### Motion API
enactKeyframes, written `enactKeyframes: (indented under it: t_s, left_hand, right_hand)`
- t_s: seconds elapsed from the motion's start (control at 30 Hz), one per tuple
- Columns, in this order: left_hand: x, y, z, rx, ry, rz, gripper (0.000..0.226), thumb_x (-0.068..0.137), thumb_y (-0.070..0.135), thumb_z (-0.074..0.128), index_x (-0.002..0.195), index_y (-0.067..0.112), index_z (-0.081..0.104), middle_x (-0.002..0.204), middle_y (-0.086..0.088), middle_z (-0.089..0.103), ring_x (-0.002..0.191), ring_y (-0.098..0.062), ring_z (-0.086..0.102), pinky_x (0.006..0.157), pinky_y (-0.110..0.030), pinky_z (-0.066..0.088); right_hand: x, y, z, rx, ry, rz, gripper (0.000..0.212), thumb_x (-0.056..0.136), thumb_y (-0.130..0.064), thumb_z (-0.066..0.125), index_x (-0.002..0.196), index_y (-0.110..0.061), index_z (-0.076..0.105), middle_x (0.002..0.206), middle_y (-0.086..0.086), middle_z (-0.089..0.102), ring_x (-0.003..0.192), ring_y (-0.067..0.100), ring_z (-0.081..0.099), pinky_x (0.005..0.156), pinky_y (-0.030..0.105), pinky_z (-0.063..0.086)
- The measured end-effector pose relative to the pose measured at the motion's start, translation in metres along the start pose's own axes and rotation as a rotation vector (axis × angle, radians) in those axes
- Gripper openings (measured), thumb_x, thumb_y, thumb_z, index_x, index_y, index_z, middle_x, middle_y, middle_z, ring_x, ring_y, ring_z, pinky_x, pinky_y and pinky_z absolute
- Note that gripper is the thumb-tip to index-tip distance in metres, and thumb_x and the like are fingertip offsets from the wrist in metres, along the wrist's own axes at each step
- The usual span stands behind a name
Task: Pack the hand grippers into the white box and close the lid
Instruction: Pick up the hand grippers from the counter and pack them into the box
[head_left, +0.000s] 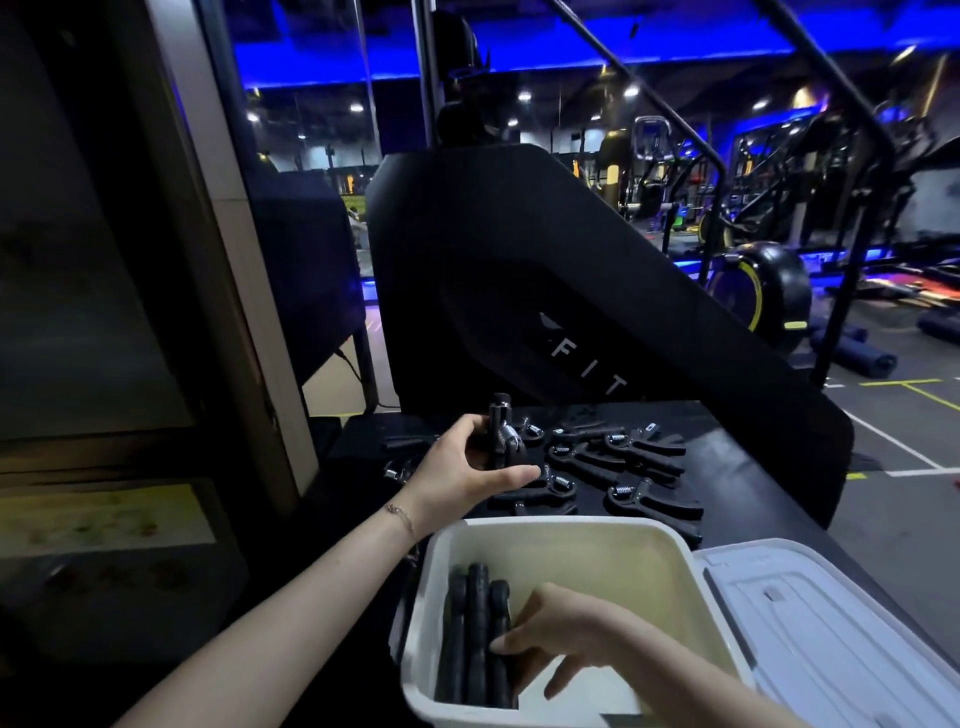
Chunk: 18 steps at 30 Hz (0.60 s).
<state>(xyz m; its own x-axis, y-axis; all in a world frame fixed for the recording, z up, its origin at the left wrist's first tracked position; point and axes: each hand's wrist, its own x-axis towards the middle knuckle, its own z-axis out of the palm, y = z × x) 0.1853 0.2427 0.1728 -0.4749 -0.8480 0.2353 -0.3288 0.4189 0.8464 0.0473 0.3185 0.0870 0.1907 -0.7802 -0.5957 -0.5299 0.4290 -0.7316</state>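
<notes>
The white box (691, 587) stands open at the bottom of the head view, with its lid (831, 634) swung out to the right. Several black hand grippers (475, 639) stand packed side by side against the box's left wall. My right hand (550, 639) is inside the box, its fingers resting on those packed grippers. Beyond the box, my left hand (467, 462) holds one black hand gripper (501, 441) upright above the dark table. More loose hand grippers (623, 467) lie scattered on the table past the box.
The dark table (748, 483) carries the box and loose grippers. A big black exercise machine (545, 291) rises right behind it. A pillar and wall stand close on the left (171, 260). Gym floor with bikes and mats lies to the right.
</notes>
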Motion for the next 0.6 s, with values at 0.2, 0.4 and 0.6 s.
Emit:
enactKeyframes:
  t_s: [0.2, 0.4, 0.6]
  left_hand:
    - [-0.013, 0.001, 0.013, -0.162, -0.111, -0.059, 0.06, 0.053, 0.048, 0.083, 0.102, 0.025, 0.057, 0.08, 0.014, 0.066, 0.072, -0.005, 0.062, 0.068, -0.028, 0.048]
    - [-0.016, 0.005, 0.012, -0.22, -0.104, -0.093, 0.057, 0.055, 0.051, 0.078, 0.101, 0.022, 0.061, 0.091, 0.001, 0.069, 0.092, -0.019, 0.068, 0.089, -0.037, 0.054]
    - [-0.014, 0.018, 0.015, -0.587, -0.107, -0.047, 0.075, 0.055, 0.056, 0.079, 0.108, 0.006, 0.06, 0.094, -0.005, 0.057, 0.093, -0.017, 0.057, 0.093, -0.033, 0.046]
  right_hand:
    - [-0.003, 0.003, 0.001, 0.032, -0.001, 0.001, 0.015, 0.086, -0.023, 0.064, 0.086, -0.008, 0.062, 0.09, 0.013, 0.069, 0.069, 0.012, 0.07, 0.06, 0.032, 0.056]
    - [-0.011, 0.002, -0.007, 0.013, 0.061, 0.018, 0.022, 0.09, -0.027, 0.055, 0.079, -0.009, 0.063, 0.077, 0.006, 0.069, 0.065, 0.011, 0.07, 0.066, 0.034, 0.057]
    - [-0.039, -0.008, -0.038, 0.566, 0.296, -0.283, 0.046, 0.091, -0.044, 0.051, 0.107, -0.002, 0.061, 0.095, 0.011, 0.074, 0.085, 0.021, 0.072, 0.069, 0.03, 0.053]
